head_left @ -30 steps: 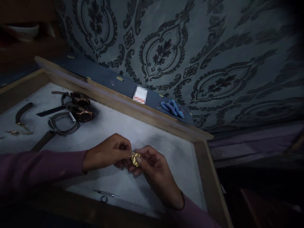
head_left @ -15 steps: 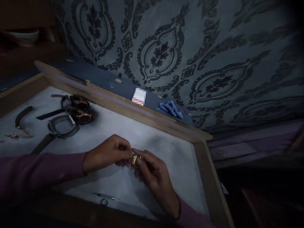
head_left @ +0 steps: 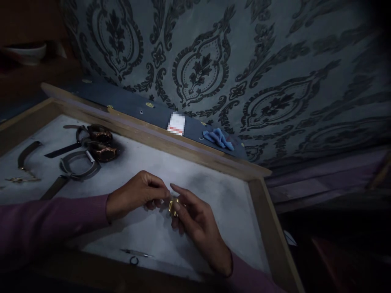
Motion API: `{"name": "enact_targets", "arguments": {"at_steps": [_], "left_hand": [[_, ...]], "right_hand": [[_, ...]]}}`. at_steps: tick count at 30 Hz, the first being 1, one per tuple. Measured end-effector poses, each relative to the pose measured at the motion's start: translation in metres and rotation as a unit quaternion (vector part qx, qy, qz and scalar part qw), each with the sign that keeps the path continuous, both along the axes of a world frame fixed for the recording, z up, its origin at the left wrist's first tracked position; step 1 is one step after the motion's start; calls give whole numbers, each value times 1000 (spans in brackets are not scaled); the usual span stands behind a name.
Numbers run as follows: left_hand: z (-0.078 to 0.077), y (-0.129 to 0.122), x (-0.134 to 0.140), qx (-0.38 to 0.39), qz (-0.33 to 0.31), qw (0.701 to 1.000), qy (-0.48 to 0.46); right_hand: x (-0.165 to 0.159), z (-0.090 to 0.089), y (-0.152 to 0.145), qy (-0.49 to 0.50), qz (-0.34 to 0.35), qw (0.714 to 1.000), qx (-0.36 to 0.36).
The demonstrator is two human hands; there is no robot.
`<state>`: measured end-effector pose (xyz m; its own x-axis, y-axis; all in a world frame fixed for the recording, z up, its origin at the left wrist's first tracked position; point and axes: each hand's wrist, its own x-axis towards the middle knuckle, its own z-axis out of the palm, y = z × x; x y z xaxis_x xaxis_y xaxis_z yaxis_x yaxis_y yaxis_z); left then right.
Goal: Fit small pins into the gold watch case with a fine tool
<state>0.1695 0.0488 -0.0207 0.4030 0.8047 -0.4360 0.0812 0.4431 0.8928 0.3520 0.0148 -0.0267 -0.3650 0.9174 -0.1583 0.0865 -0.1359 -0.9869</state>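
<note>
My right hand grips a small gold watch case between thumb and fingers, with its index finger stretched out above the case. Close on its left, my left hand is closed in a pinch, fingertips by the upper edge of the case. Whatever the pinch holds is too small to make out. Below the hands, a thin metal pointed tool lies on the white surface beside a small dark ring.
A wooden-rimmed tray surrounds the work. At its left lie sunglasses-like brown rimmed pieces, a grey strap loop, a curved dark strap and gold-coloured bits. A blue cloth and white packet sit behind the rim.
The right hand has tilted the gold case, so more of its face shows, and lifted its index finger away. My left fingertips have drawn slightly apart from the case. The view has shifted a little.
</note>
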Motion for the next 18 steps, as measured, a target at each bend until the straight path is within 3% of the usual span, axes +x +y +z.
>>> {"name": "enact_targets", "arguments": {"at_steps": [3, 10, 14, 18], "left_hand": [[3, 0, 0, 42, 13, 999, 9], [2, -3, 0, 210, 1, 977, 27], [3, -4, 0, 257, -21, 964, 60], [7, -4, 1, 205, -28, 978, 35]], "right_hand": [[-1, 0, 4, 36, -29, 997, -63], [-4, 2, 9, 152, -7, 960, -235], [-5, 3, 9, 151, -41, 969, -190], [-3, 2, 7, 96, -62, 991, -68]]}}
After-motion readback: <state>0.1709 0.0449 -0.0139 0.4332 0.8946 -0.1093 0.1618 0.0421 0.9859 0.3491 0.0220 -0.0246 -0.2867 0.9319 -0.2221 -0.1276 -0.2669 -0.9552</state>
